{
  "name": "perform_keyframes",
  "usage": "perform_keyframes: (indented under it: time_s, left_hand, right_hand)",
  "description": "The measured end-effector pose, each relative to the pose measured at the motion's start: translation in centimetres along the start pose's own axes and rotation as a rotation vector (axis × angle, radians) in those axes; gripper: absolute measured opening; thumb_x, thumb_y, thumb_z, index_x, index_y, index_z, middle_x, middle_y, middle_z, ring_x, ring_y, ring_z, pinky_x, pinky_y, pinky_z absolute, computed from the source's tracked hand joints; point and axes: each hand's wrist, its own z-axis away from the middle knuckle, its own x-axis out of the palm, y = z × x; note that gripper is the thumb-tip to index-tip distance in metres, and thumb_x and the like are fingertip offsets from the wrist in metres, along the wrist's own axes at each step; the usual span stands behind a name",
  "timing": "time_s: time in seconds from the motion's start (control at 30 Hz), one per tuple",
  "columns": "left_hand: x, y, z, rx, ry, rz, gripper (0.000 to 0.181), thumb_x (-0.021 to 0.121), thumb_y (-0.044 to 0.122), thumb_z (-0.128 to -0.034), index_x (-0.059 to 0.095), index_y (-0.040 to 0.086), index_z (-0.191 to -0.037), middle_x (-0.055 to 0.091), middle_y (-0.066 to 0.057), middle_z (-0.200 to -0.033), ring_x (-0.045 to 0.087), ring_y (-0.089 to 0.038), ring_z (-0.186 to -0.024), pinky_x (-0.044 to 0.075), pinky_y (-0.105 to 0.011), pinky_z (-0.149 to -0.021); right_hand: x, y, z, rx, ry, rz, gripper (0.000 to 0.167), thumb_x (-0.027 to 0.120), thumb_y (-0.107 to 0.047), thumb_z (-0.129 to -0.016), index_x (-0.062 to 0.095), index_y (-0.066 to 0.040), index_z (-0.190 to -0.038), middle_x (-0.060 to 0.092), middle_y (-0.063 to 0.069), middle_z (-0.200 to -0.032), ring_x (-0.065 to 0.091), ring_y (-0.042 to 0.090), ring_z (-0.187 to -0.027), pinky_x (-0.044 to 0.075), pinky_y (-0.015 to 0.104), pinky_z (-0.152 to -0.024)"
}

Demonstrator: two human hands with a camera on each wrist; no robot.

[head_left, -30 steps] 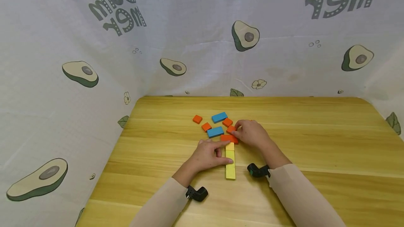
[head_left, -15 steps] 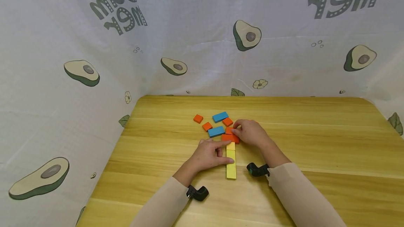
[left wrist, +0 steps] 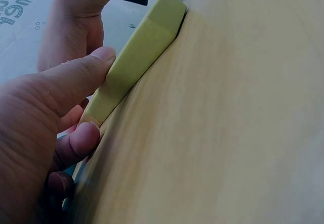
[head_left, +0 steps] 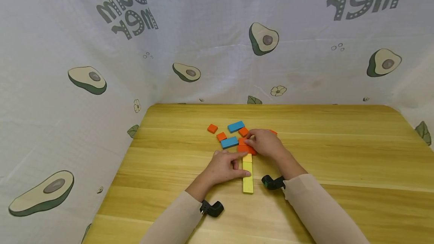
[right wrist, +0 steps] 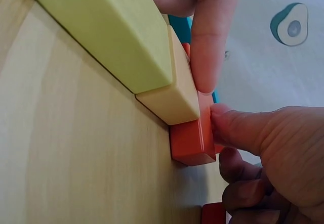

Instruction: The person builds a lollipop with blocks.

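Observation:
A long yellow block [head_left: 248,183] lies flat, with a small light-orange block [head_left: 249,157] against its far end. Across that end sits a longer red-orange block [head_left: 251,150]. My left hand [head_left: 222,166] rests its thumb on the yellow block and its extended index finger on the light-orange one. At the far side of the red-orange block, my right hand [head_left: 268,143] pinches a small orange square block [head_left: 242,141], partly hidden by the fingertips. In the right wrist view, the right thumb [right wrist: 238,125] is close behind the red-orange block [right wrist: 190,140].
Two blue blocks [head_left: 229,142] and several orange squares [head_left: 212,128] lie loose beyond my hands. Another orange piece [head_left: 273,132] shows behind my right hand. A printed cloth [head_left: 217,48] hangs at the wooden table's [head_left: 339,153] back edge.
My right hand has moved slightly left. The small orange square has turned from a slant to lie along the red-orange block, and the nearer blue block has shifted slightly left. The left hand stays put.

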Motion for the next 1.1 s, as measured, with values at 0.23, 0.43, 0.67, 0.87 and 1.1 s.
perform_keyframes:
  time_s: [0.23,0.43,0.67,0.87,1.1]
  left_hand:
    - [-0.04,-0.01,0.03,0.003,0.004,0.0,0.067,0.08,0.054,-0.0831,0.063,0.027,-0.142,0.058,0.019,-0.066,0.046,0.0,-0.073,0.028,-0.028,-0.08]
    - [-0.01,-0.12,0.06,0.008,0.001,-0.012,0.067,0.08,0.055,-0.0834,0.062,0.028,-0.143,0.057,0.02,-0.065,0.046,0.0,-0.073,0.027,-0.027,-0.078]
    - [0.01,-0.19,0.09,0.004,-0.003,-0.01,0.067,0.08,0.055,-0.0836,0.062,0.029,-0.143,0.056,0.02,-0.065,0.046,0.0,-0.074,0.028,-0.027,-0.079]
    - [0.02,-0.18,0.05,0.002,-0.002,-0.011,0.066,0.08,0.055,-0.0836,0.062,0.029,-0.142,0.056,0.02,-0.065,0.046,0.0,-0.074,0.028,-0.027,-0.08]
    - [0.12,-0.21,-0.05,0.001,0.008,-0.01,0.065,0.08,0.055,-0.0834,0.063,0.03,-0.141,0.056,0.02,-0.066,0.046,0.001,-0.073,0.028,-0.027,-0.08]
  right_hand:
    - [-0.01,-0.13,0.08,0.003,-0.007,0.006,0.029,0.064,-0.032,-0.102,0.071,-0.008,-0.117,0.074,0.013,-0.112,0.066,0.028,-0.093,0.054,0.049,-0.089]
    - [0.16,-0.16,0.07,-0.015,0.002,0.01,0.027,0.064,-0.03,-0.102,0.071,-0.008,-0.116,0.074,0.012,-0.11,0.066,0.027,-0.091,0.055,0.048,-0.088]
    - [0.34,-0.19,0.1,-0.033,0.017,0.017,0.023,0.065,-0.028,-0.101,0.072,-0.01,-0.112,0.073,0.009,-0.098,0.062,0.024,-0.084,0.053,0.046,-0.084]
    - [0.41,-0.08,-0.04,-0.022,0.016,0.021,0.023,0.066,-0.03,-0.101,0.072,-0.011,-0.112,0.07,0.005,-0.088,0.059,0.022,-0.078,0.052,0.042,-0.079]
    - [0.44,0.18,-0.22,-0.029,0.016,0.025,0.024,0.065,-0.03,-0.101,0.071,-0.01,-0.115,0.072,0.006,-0.093,0.061,0.022,-0.08,0.053,0.043,-0.081]
